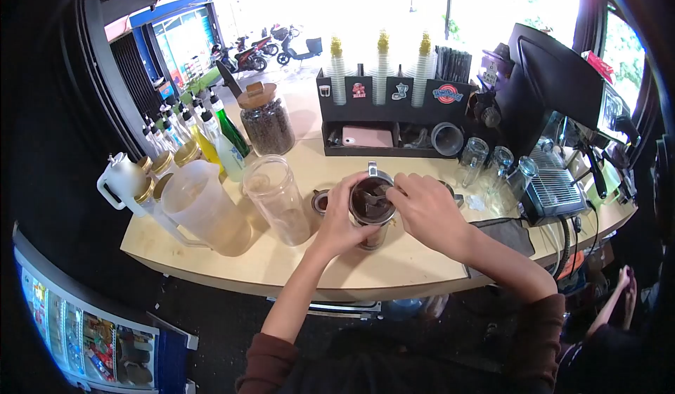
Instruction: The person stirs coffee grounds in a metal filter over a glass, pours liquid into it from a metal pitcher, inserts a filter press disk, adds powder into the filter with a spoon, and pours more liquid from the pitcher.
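Dark brown sleeves (543, 341) leave both slender forearms (503, 264) and hands (432, 208) bare.

I can't see the upper end of the tool (380, 200), since the right grip (427, 206) covers it, and its tip is lost to me in the dark contents of the cup (373, 220). The left grip (340, 215) hides part of the cup's side from me. Behind the right grip I get only part of a round metal piece (457, 198). The stock in the fridge (91, 331) is too small for me to sort. Glare whitens my view of the street; I can't identify the dark object another person (610, 311) holds.
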Tool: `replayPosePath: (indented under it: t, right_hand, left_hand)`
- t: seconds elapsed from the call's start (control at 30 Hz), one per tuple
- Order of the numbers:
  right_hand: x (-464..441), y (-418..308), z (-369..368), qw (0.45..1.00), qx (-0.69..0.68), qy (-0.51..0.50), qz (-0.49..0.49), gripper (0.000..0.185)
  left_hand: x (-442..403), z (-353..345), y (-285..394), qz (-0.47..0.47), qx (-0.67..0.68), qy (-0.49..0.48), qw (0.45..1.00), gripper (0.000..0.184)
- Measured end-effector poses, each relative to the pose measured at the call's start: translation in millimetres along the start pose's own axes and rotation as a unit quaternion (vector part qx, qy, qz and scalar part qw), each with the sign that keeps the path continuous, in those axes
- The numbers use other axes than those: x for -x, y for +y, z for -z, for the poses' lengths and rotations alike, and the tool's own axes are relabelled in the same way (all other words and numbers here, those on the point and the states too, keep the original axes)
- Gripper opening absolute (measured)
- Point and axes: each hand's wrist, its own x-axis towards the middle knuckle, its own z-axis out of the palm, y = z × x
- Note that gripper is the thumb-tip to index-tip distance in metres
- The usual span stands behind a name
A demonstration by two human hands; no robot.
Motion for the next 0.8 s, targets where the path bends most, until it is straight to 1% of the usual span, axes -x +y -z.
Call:
replayPosePath:
  t: [0.1,0.17,0.2,0.23,0.27,0.33,0.37,0.47,0.53,0.57,0.63,0.67,0.73,0.8]
  right_hand:
    - [0.6,-3.1,3.8,1.000,0.019,-0.022,0.009,0.015]
    - [0.2,-3.9,8.7,0.999,0.025,-0.040,0.021,0.014]
    - [-1.4,-2.4,10.5,0.997,0.065,-0.031,0.025,0.013]
    - [-2.1,-1.7,11.8,0.994,0.106,-0.021,0.028,0.012]
    - [-1.0,-2.6,12.6,0.994,0.106,-0.021,0.028,0.012]
    - [1.1,-4.3,12.9,0.994,0.083,-0.047,0.056,0.012]
    - [1.3,-3.3,12.9,0.994,0.083,-0.047,0.056,0.012]
    - [2.4,-1.5,10.0,0.992,0.121,-0.029,0.035,0.013]
    - [4.1,-3.2,3.9,0.998,0.047,-0.032,0.035,0.014]
    - [2.6,-3.0,2.6,0.998,0.046,-0.032,0.036,0.014]
    - [0.4,-3.1,0.3,0.996,0.082,0.013,0.016,0.015]
    - [0.9,-3.5,-1.1,0.996,0.082,0.012,0.015,0.015]
    - [1.0,-4.3,-4.4,1.000,-0.018,0.019,0.017,0.017]
    - [0.6,-5.9,-6.9,0.999,-0.009,0.030,0.010,0.017]
  left_hand:
    - [-1.8,-2.8,-2.9,-0.019,0.013,0.030,0.999,0.087]
    - [-3.6,-0.4,-4.8,-0.070,-0.011,0.029,0.997,0.084]
    - [-4.2,0.4,-4.2,-0.069,-0.010,0.028,0.997,0.084]
    - [-4.8,1.7,-2.4,-0.039,0.022,0.008,0.999,0.086]
    - [-5.2,2.8,-1.6,-0.010,0.054,-0.012,0.998,0.087]
    - [-5.8,4.6,-3.5,-0.017,0.063,-0.026,0.998,0.087]
    - [-5.9,4.9,-4.3,-0.024,0.073,-0.042,0.996,0.087]
    - [-5.8,2.3,-7.4,-0.018,0.093,-0.039,0.995,0.087]
    - [-5.9,0.1,-10.1,-0.029,0.101,-0.033,0.994,0.087]
    - [-5.6,-0.7,-10.7,-0.040,0.108,-0.030,0.993,0.086]
    - [-5.8,-0.8,-7.9,-0.038,0.104,-0.027,0.994,0.085]
    - [-5.7,-0.8,-6.8,-0.036,0.098,-0.024,0.994,0.084]
    - [-6.0,-2.2,-8.0,-0.032,0.102,-0.020,0.994,0.084]
    - [-6.5,-3.8,-10.8,-0.028,0.106,-0.015,0.994,0.084]
